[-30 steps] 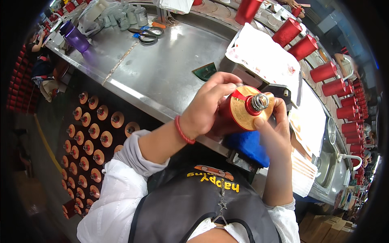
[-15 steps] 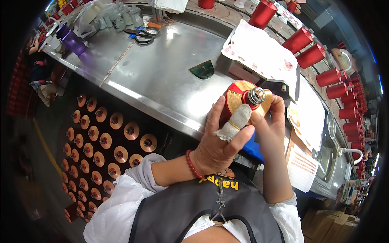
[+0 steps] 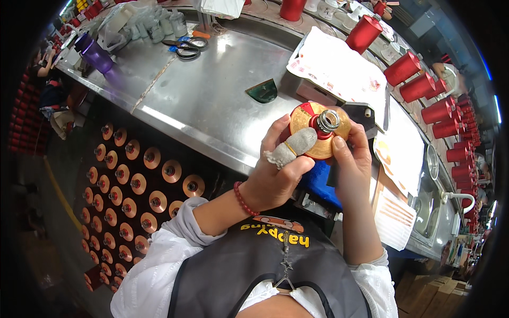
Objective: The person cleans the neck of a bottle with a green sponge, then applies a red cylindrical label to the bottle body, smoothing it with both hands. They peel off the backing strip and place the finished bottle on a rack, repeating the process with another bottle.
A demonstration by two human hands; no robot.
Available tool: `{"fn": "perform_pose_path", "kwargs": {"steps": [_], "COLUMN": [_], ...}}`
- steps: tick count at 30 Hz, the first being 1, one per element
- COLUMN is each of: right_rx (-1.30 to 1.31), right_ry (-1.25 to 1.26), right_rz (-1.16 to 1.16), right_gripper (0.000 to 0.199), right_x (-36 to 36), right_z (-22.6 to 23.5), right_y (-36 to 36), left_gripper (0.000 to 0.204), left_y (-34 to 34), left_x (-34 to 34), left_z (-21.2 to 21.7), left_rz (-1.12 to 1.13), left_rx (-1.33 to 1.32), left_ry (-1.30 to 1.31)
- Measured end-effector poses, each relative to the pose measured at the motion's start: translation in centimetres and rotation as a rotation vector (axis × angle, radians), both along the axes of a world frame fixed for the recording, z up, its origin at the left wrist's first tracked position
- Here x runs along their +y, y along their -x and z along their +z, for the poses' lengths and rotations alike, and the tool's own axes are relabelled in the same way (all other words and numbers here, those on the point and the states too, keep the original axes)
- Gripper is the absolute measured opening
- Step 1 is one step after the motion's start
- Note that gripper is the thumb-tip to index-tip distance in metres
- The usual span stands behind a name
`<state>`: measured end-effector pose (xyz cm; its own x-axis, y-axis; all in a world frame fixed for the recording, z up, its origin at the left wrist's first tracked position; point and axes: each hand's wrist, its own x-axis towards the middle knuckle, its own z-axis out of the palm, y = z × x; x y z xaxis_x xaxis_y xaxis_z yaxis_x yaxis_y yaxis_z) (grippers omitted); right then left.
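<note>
Between my two hands, over the near edge of the metal table, is a red bottle (image 3: 302, 115) with a gold shoulder and a silver threaded neck. Its neck tilts up toward me. My left hand (image 3: 270, 180) grips it from the left, with a grey cloth finger cover (image 3: 301, 142) on the thumb pressing on the gold shoulder. On the other side my right hand (image 3: 352, 159) is closed round it, thumb on the gold surface. The bottle's lower body is mostly hidden. Just beyond lies a dark green flat scraper-like piece (image 3: 262, 91).
White sheets (image 3: 339, 66) cover a box to the right. Scissors (image 3: 186, 49) and a purple drinking bottle (image 3: 95, 55) stand farther left on the metal table (image 3: 212, 85). Red bottles (image 3: 366, 34) line a conveyor behind. Rows of gold-topped bottles (image 3: 158, 202) stand below, lower left.
The bottle has turned a little in my hands and shifted slightly left, showing more of its gold shoulder. My left hand has moved left and up. The conveyor bottles have shifted right.
</note>
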<state>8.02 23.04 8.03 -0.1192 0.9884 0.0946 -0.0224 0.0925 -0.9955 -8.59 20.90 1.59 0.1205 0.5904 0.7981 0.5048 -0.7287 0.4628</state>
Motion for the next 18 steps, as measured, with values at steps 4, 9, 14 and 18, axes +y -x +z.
{"fn": "perform_pose_path", "kwargs": {"steps": [4, 9, 14, 18], "right_rx": [-0.08, 0.029, 0.037, 0.081], "right_ry": [-0.097, 0.071, -0.067, -0.109], "right_rz": [0.016, 0.07, 0.005, -0.011], "right_gripper": [0.033, 0.025, 0.02, 0.016], "right_x": [0.4, 0.7, 2.2, 2.4], "right_z": [-0.5, 0.7, -0.3, -0.8], "right_y": [0.2, -1.0, 0.1, 0.3], "left_gripper": [0.044, 0.035, 0.048, 0.045], "left_y": [-1.6, 0.6, -0.8, -1.9], "left_x": [-1.2, -0.4, 1.4, 2.4], "left_z": [0.0, 1.5, 1.0, 1.7], "left_rz": [0.136, -0.173, -0.287, -0.208], "left_rx": [0.044, -0.112, -0.579, -0.634], "left_ry": [-0.027, 0.118, 0.17, 0.232]}}
